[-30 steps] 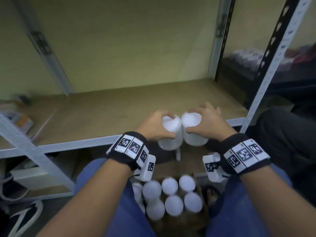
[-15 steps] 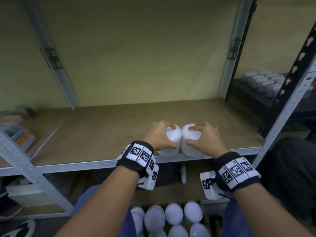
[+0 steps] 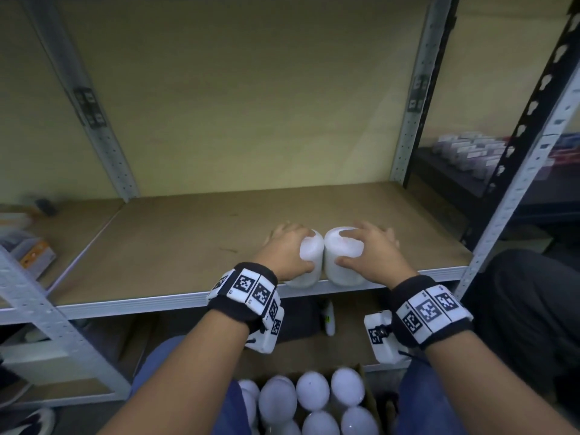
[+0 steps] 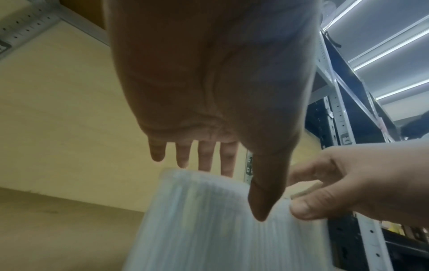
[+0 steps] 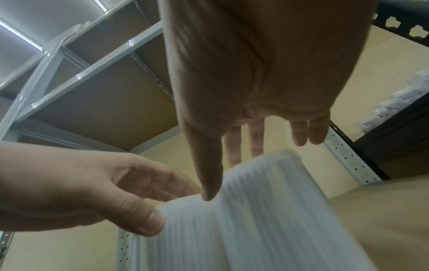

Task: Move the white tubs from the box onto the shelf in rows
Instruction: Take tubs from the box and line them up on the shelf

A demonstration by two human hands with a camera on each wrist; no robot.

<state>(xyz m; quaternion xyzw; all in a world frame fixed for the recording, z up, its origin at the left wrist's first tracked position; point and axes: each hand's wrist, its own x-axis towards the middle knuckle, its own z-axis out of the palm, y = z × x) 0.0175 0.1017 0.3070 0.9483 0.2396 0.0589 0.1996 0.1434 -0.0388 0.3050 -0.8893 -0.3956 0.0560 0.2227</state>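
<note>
White tubs, two on shelf (image 3: 188,240), left hand (image 3: 287,254) grasping one (image 3: 309,262), right hand (image 3: 372,252) the other (image 3: 343,257)

1. I was in a storeroom, among grey slotted-steel racking (image 3: 408,127) with a fibreboard shelf (image 3: 175,246).
2. The neighbouring black rack (image 3: 530,98) held rows of labelled packets (image 3: 467,149).
3. A cardboard box (image 3: 365,390) sat on the floor.

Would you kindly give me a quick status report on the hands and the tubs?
Left hand grips one tub, right hand the other tub. Both stand side by side at the shelf front edge. More tubs in the box. Nothing in the way.
</note>
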